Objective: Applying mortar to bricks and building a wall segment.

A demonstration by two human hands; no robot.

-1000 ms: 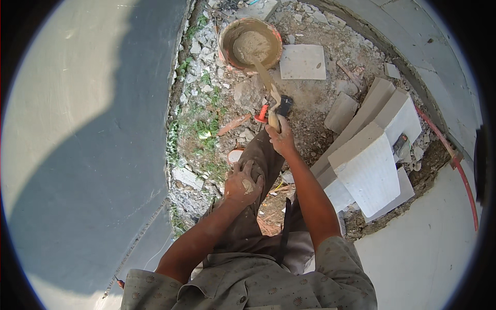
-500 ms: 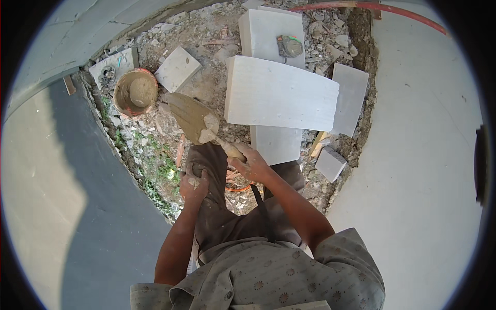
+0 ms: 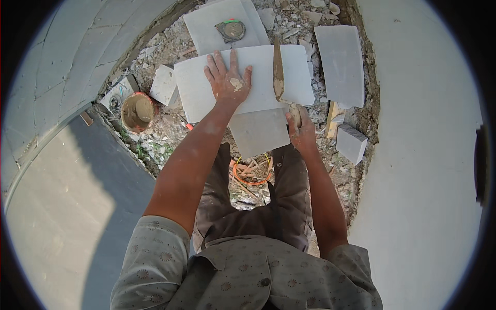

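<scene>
Your left hand is laid palm down on the white block, fingers spread and pointing away from you, gripping nothing. A patch of dried mortar shows on its back. Your right hand is closed around the handle of the trowel, near the block's right-hand near corner. The blade points away from you and shows nearly edge-on, over the right part of the block; whether it touches the surface cannot be determined.

The block lies crosswise ahead of your knees. A grey slab extends from under its near edge toward you, and a pale slab lies beyond its far edge, bearing a small dark-rimmed round object. To your left stands a reddish bucket containing mortar, with a smaller block between it and the white block. To your right, apart from the white block, are a flat slab, a strip of wood and a grey block. An orange ring lies on the debris between your legs.
</scene>
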